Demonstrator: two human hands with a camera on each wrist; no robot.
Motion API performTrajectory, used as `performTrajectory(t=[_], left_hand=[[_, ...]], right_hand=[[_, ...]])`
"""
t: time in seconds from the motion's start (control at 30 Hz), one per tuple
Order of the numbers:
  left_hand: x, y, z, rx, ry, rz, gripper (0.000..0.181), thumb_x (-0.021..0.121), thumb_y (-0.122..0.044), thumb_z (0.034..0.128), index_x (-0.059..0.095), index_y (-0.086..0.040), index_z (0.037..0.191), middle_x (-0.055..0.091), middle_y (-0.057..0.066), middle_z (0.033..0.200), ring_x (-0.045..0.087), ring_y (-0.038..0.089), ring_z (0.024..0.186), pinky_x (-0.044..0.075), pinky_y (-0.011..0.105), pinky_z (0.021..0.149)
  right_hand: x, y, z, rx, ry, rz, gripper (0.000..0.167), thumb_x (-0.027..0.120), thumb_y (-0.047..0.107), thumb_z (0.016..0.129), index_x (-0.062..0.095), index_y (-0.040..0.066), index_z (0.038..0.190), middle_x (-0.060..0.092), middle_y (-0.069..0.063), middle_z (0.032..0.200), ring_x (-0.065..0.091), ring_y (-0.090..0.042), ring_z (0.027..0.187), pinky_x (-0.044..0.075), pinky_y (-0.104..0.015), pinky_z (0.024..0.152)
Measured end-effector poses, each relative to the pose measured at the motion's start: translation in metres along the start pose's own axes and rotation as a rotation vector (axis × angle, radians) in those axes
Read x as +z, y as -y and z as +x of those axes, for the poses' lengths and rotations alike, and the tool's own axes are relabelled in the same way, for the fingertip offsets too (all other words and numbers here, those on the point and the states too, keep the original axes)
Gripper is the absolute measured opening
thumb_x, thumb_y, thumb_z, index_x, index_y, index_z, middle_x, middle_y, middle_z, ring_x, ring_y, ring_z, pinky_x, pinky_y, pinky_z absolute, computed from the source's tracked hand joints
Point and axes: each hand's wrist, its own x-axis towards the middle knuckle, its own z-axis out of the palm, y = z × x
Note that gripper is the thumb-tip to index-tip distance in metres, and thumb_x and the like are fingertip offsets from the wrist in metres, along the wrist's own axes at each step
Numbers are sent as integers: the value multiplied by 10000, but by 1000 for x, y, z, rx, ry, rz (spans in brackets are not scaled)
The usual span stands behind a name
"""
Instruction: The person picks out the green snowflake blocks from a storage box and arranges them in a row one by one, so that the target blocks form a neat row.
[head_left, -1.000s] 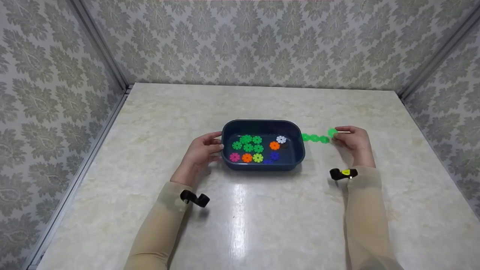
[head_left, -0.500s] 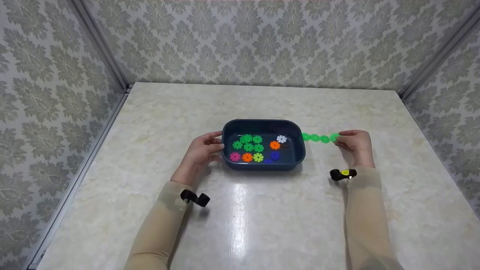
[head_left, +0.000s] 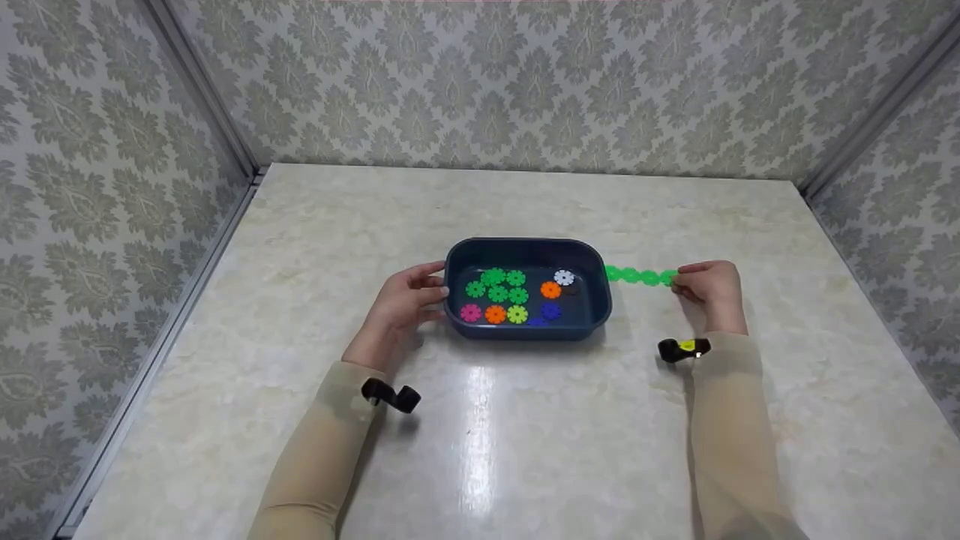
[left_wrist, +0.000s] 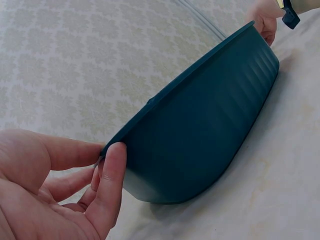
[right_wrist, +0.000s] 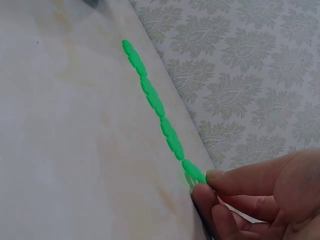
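My left hand (head_left: 405, 304) rests its fingers against the outer left end wall of a dark blue plastic bin (head_left: 529, 332); the left wrist view shows fingertips at the wall and rim. My right hand (head_left: 709, 289) pinches a green snowflake disc (right_wrist: 194, 172) between thumb and fingertips. That disc stands at the near end of a row of green snowflake discs (right_wrist: 152, 95) on the table, its edge partly hidden by the fingers. From the bin's right side the row runs to the hand.
Inside the bin lie several green discs (head_left: 497, 293), a pink disc (head_left: 470, 313), a yellow-green disc (head_left: 517, 313), a white disc (head_left: 564, 277), plus orange, blue and dark ones. The pale table (head_left: 360, 202) meets patterned walls (head_left: 487, 82) at the back.
My right hand has brought its green disc down and slightly right, from above the row to in line with its end. The left hand and bin have stayed in place.
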Motion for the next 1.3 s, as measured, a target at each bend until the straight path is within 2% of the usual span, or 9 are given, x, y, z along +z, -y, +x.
performTrajectory(t=[0.2,0.33,0.5,0.57,0.63,0.7,0.83,0.93,1.3], left_hand=[[1,1,1,6,0,-11,566,666,30,950,559,-141,1479,547,67,1178,600,167,917,600,275,669],[1,1,2,-8,-16,-2,558,665,36,947,575,-152,1465,552,68,1176,596,173,924,601,274,669],[1,0,2,-20,-29,-3,559,668,40,943,586,-165,1455,556,73,1189,592,183,946,602,275,682],[2,0,2,-20,-31,-4,557,671,39,941,589,-167,1452,558,74,1191,593,184,946,601,277,685],[2,0,2,-22,-32,-3,554,673,37,941,591,-168,1450,559,74,1193,594,182,945,601,276,688],[2,0,3,-21,-27,0,553,673,34,943,590,-166,1452,559,74,1193,598,180,943,602,276,690],[1,0,2,-15,-13,1,553,669,30,947,580,-157,1460,556,69,1184,605,173,929,602,275,689],[1,0,1,-4,-5,2,553,663,33,951,573,-145,1466,557,66,1176,616,162,909,600,270,678],[1,-1,-1,-10,-6,-11,557,665,45,940,582,-147,1456,558,65,1175,606,163,915,592,269,664]], right_hand=[[-1,-1,1,0,2,9,476,677,74,948,592,-37,1403,637,135,668,689,-22,669,590,-192,726],[-2,0,1,1,2,4,473,674,94,965,588,-17,1417,641,129,711,695,-29,690,598,-205,757],[-4,6,-3,-49,1,-46,478,668,189,994,587,26,1435,682,22,1016,687,1,736,591,-212,822],[-4,9,-5,-62,12,-36,493,666,225,1001,576,44,1451,654,-12,1152,683,19,762,575,-201,855],[-3,12,-7,-66,25,-13,507,666,250,1004,566,60,1464,634,-8,1204,682,30,783,559,-182,861],[-2,15,-8,-70,42,12,522,665,265,1005,554,70,1476,630,29,1180,684,36,795,548,-157,841],[0,20,-11,-92,74,65,533,662,259,1007,534,64,1486,637,138,991,691,34,792,553,-142,789],[2,24,-15,-113,96,111,541,671,248,1002,525,60,1487,645,175,912,698,15,802,559,-148,784],[23,43,-35,-230,158,189,506,702,249,985,565,43,1427,660,103,997,696,-32,843,576,-167,792]])
